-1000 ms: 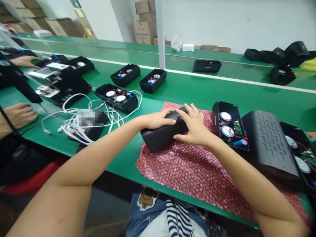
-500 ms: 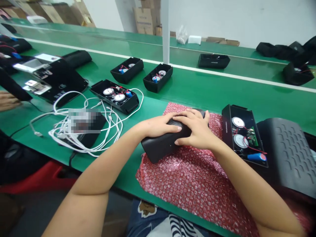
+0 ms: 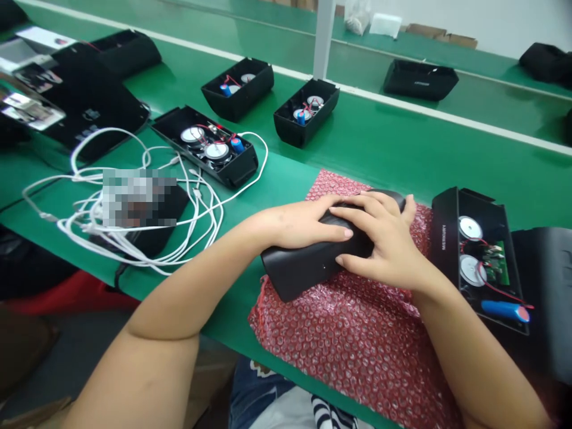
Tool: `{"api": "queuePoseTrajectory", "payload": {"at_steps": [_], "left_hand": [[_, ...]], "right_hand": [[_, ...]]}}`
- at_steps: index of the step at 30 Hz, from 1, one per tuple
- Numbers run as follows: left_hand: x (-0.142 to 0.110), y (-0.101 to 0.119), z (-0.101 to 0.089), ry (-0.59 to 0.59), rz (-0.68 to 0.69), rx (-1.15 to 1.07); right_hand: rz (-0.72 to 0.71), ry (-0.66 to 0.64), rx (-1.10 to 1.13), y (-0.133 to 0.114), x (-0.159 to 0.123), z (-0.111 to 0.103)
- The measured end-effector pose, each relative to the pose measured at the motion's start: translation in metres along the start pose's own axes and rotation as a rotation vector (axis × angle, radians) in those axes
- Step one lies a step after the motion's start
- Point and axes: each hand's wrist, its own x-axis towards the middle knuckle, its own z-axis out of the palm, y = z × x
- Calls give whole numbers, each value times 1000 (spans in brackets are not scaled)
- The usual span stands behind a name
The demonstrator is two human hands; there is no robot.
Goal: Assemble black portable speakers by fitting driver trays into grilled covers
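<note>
A black speaker (image 3: pixel 299 271) lies on a sheet of red bubble wrap (image 3: pixel 348 351). My left hand (image 3: pixel 304 223) grips its left part, thumb along the top and the other fingers partly hidden on the far side. My right hand (image 3: pixel 386 244) clasps the right part with spread, bent fingers, overlapping the left fingertips. Just right of it stands an open speaker housing (image 3: pixel 444 223) with two round drivers, a green circuit board (image 3: pixel 500 262) and a blue battery (image 3: pixel 503 310) on a red wire.
White cables (image 3: pixel 210 247) lie tangled at the left, by another open housing (image 3: pixel 241 173). Two more housings (image 3: pixel 239 89) sit farther back near a grey post (image 3: pixel 322 42). A dark ribbed block (image 3: pixel 543 286) borders the right side. The green bench (image 3: pixel 232 333) ends close to my body.
The view has shifted down and left, so things sit farther right or higher. Both hands stay on the speaker, with little visible change in their hold.
</note>
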Motion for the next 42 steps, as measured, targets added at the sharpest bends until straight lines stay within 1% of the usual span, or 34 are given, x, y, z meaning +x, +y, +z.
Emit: {"api": "queuePoseTrajectory", "payload": {"at_steps": [4, 8, 10, 12, 14, 16, 19, 22, 23, 24, 27, 28, 31, 34, 42], "left_hand": [[-7, 9, 1, -27, -19, 110], [-12, 21, 6, 5, -69, 250], [-13, 25, 10, 15, -61, 282], [-14, 28, 14, 10, -49, 285], [-15, 31, 16, -2, -49, 278], [-17, 32, 16, -2, -52, 263], [-20, 35, 14, 5, -35, 232], [-23, 35, 11, 2, -34, 221], [-23, 35, 10, 1, -33, 215], [-23, 35, 9, 0, -30, 205], [-24, 35, 9, -18, -20, 162], [-25, 35, 10, -21, -18, 152], [-27, 38, 14, -8, -8, 151], [-28, 40, 18, -6, -7, 158], [-29, 43, 22, -26, -30, 156]], "right_hand": [[-8, -8, -64, -1, -10, -1], [13, 6, -133, -5, -35, 2], [57, 89, -186, -9, -53, 8], [98, 212, -241, -12, -70, 17], [99, 309, -286, -14, -81, 24], [50, 378, -306, -14, -87, 29], [-61, 451, -298, -16, -89, 31], [-103, 553, -333, -23, -91, 32], [-110, 542, -343, -26, -91, 33], [-111, 492, -340, -28, -92, 34], [-64, 269, -260, -35, -94, 38], [-31, 232, -230, -36, -95, 38], [29, 204, -186, -39, -94, 39], [30, 180, -183, -42, -92, 38], [48, 235, -89, -41, -95, 45]]}}
